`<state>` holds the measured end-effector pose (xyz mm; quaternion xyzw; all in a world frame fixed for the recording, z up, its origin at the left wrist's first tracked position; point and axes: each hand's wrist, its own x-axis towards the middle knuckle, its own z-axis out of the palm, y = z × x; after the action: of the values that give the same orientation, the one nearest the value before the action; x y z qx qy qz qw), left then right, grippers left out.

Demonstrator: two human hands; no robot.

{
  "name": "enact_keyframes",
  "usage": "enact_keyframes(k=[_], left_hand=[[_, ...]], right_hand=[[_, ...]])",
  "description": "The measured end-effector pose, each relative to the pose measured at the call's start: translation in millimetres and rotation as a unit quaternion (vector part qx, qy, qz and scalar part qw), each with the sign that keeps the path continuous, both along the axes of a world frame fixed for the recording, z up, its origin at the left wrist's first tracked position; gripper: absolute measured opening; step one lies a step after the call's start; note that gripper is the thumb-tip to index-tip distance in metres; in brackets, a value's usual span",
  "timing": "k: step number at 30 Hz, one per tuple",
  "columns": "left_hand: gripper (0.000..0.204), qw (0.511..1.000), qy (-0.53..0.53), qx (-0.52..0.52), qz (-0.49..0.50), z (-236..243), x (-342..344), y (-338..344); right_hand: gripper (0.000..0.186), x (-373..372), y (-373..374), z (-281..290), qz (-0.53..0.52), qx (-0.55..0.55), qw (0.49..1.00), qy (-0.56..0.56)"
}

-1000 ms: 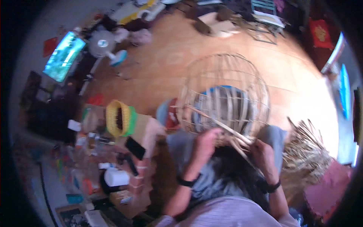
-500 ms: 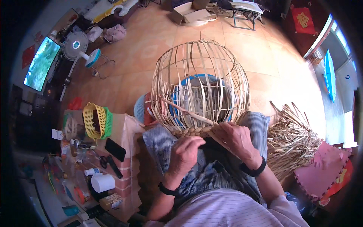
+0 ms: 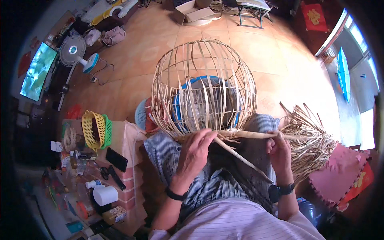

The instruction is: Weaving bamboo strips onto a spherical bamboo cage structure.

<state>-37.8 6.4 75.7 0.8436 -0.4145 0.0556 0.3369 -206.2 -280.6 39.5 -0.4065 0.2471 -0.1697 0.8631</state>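
Note:
A round openwork basket (image 3: 205, 89) of pale, thin strips rests on its side between my knees, its near edge carrying a braided rim. My left hand (image 3: 195, 154) is closed over that rim, covering part of the braid. To the right, my right hand (image 3: 280, 151) pinches a long dried leaf strip (image 3: 256, 135), pulled out sideways from the rim. A second dried strip (image 3: 244, 159) hangs loose from the same spot, slanting down across my lap. Through the basket's bars shows a blue-rimmed basin (image 3: 175, 105).
A heap of dried strips (image 3: 306, 148) lies right of my knee, beside a pink foam mat (image 3: 334, 176). At left, a table holds yellow and green baskets (image 3: 93, 132), a phone (image 3: 117, 159), scissors (image 3: 105, 173) and a white cup (image 3: 105, 195). A fan (image 3: 73, 50) stands farther off.
My right hand has moved from the rim out to the right, drawing the strip taut. My left hand has risen onto the rim. A second strip now hangs over my lap.

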Motion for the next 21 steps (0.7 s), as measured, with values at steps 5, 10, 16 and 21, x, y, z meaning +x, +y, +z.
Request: enact_keyframes(k=[5,10,16,21], left_hand=[[0.035,0.997,-0.025,0.063,-0.027,-3,13,-8],[0.032,0.999,-0.019,0.049,-0.002,-10,14,-15],[0.021,0.998,-0.006,0.044,0.047,-11,19,-20],[0.020,0.997,0.045,0.054,0.043,-7,25,-22]], right_hand=[[0.034,6,35,32,0.214,-0.597,0.761,0.138],[0.026,14,93,13,0.292,-0.601,0.737,0.103],[0.017,12,108,16,0.296,-0.609,0.735,0.040],[0.014,14,104,29,0.313,-0.603,0.732,0.047]])
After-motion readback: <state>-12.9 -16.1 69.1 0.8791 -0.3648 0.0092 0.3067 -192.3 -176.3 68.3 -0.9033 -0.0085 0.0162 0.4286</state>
